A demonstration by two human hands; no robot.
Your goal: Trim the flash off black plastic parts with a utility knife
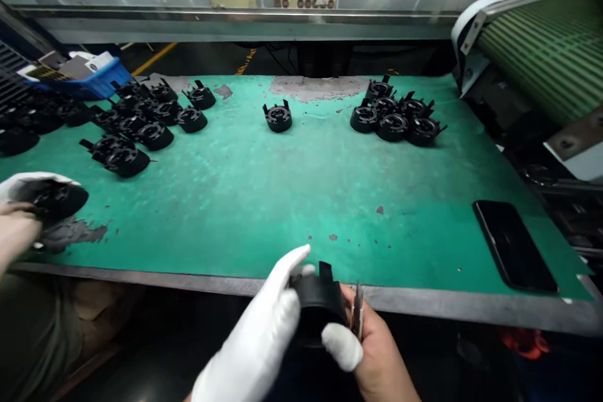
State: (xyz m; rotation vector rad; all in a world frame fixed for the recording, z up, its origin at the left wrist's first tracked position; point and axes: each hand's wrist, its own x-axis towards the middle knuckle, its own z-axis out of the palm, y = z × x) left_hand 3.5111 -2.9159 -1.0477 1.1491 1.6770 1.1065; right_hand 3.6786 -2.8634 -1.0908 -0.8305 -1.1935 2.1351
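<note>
My left hand (pixel 264 339), in a white glove, is wrapped round a black round plastic part (pixel 318 308) just below the near edge of the green table (pixel 264 201). My right hand (pixel 384 361) is bare and pressed against the right side of the same part. It pinches a thin metal tool (pixel 358 313), which stands upright beside the part. A single black part (pixel 278 117) sits alone at the middle back of the table. A cluster of several like parts (pixel 396 119) lies at the back right, and a larger spread of parts (pixel 136 129) at the back left.
At the left edge another person's hands (pixel 16 226), one in a white glove, hold a black part (pixel 59 200). A black phone (pixel 513 245) lies at the near right. A blue bin (pixel 89 78) stands at the far left and a green ribbed roller machine (pixel 541 50) at the right.
</note>
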